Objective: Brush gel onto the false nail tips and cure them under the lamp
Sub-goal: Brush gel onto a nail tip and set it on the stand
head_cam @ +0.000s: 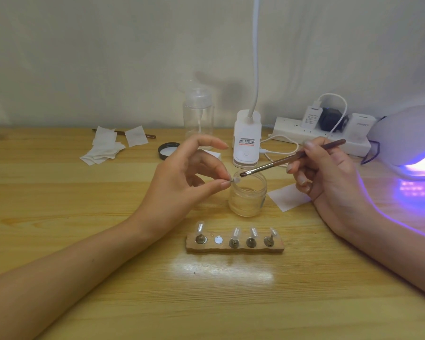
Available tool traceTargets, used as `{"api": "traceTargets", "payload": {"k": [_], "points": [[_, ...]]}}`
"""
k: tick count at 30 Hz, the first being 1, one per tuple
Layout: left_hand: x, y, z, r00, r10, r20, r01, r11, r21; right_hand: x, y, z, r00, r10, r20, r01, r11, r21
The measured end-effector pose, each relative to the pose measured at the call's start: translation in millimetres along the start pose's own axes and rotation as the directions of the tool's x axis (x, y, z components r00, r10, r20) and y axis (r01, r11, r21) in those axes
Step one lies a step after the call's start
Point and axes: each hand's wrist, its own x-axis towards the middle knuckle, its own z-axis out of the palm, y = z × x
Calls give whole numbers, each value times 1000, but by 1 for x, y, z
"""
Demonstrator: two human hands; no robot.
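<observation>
My left hand pinches a small clear nail tip on its metal stand between thumb and fingers, just over the rim of an open glass gel jar. My right hand grips a brown-handled brush; its dark bristles touch the held tip. In front of the jar lies a wooden holder with several nail tips standing on metal pegs and one bare magnet spot. The white curing lamp glows violet at the far right.
A white clip lamp, a clear pump bottle and a black jar lid stand behind the jar. Paper wipes and a second brush lie back left. A power strip with plugs sits back right; a white pad lies beside the jar.
</observation>
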Motion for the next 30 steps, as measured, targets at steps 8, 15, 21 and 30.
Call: {"api": "traceTargets", "payload": {"k": [8,15,21,30], "points": [[-1,1,1,999,44,-5,-44,999,32,0,0,2,999,16,-30,-17,1000,-16],[-1,-1,0,997,79,8,-79,996,51,-3,-2,4,1000,-2,20,3,999,-39],[-1,0,0,991,129,27,-131,989,63,-1,-3,3,1000,-19,3,19,1000,-19],[-2,-1,0,985,170,41,-173,980,101,-1,-2,1,1000,-26,2,26,999,-32]]}}
